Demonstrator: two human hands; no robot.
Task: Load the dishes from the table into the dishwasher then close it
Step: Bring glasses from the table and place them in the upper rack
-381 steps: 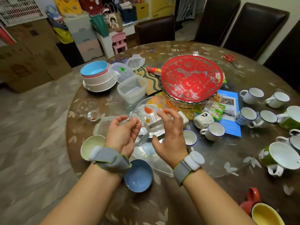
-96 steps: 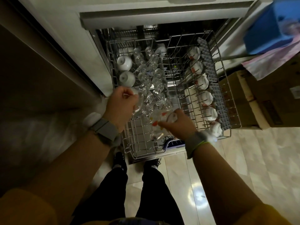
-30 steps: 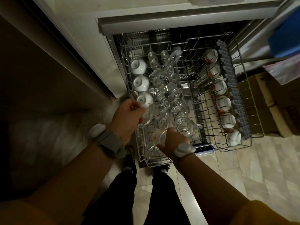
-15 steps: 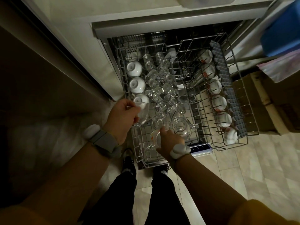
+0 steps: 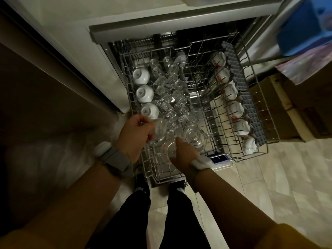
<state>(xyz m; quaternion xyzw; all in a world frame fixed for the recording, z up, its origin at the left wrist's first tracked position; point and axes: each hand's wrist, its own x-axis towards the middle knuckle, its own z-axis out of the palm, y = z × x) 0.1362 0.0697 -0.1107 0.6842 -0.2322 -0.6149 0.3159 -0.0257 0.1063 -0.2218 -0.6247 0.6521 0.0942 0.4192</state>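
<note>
A: Left hand: a clear cup is gripped, fingers curled round it, held over the near left of the rack.

B: Right hand: a clear dish with red marks is held low in the rack, just right of the left grip. How the fingers close cannot be told.

A: A glass teapot is seen just beyond the right hand. White bowls are lined beyond the left hand, glasses beside them.

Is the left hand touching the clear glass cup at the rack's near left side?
Touching. The head view shows the left hand with fingers curled round the clear glass cup, no gap visible.
</note>
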